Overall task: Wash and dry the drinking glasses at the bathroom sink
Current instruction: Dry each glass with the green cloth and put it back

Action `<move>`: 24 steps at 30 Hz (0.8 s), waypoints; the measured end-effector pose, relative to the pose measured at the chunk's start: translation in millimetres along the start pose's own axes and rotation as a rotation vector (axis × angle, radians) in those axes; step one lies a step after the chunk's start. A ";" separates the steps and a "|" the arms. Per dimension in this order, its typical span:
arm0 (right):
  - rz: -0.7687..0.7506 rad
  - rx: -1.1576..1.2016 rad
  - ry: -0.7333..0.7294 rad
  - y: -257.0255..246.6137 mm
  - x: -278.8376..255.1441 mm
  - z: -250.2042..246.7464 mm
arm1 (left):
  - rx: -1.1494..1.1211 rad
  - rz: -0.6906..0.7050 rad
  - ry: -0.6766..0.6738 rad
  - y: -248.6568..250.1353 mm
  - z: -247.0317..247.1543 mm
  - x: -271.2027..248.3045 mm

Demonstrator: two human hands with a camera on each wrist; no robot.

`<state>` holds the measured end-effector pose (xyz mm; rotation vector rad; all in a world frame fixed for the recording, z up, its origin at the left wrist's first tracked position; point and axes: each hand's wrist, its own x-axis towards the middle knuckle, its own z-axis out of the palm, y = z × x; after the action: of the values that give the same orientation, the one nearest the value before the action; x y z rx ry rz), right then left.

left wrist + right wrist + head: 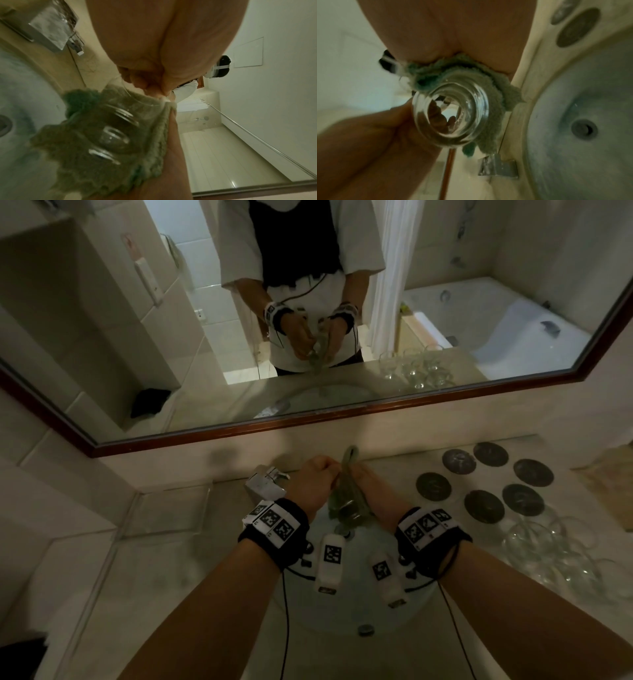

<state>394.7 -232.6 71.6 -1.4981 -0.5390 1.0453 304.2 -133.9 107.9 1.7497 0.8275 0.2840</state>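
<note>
Glass and cloth held over the sink [404, 616]

The left hand [310, 481] grips the glass [449, 116] – the right hand [368, 481] closes on the green cloth [109, 134] wrapped around it; more glasses [555, 553] stand on the surface [144, 587], right.

Both forearms reach forward, the left hand [313, 478] and right hand [368, 481] raised close together, fingers curled.

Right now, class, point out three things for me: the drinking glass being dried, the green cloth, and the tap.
drinking glass [449, 119]: right wrist view, on its thick round base.
green cloth [72, 159]: left wrist view, on the fuzzy fold below the glass.
tap [269, 482]: head view, on the chrome body.
</note>
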 end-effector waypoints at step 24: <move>-0.138 -0.356 -0.114 -12.5 15.3 -49.9 | 0.033 -0.171 -0.025 28.5 43.0 20.6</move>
<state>446.9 -244.2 75.2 -1.6878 -0.9343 0.9650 354.7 -156.1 114.6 1.6974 0.9620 0.1354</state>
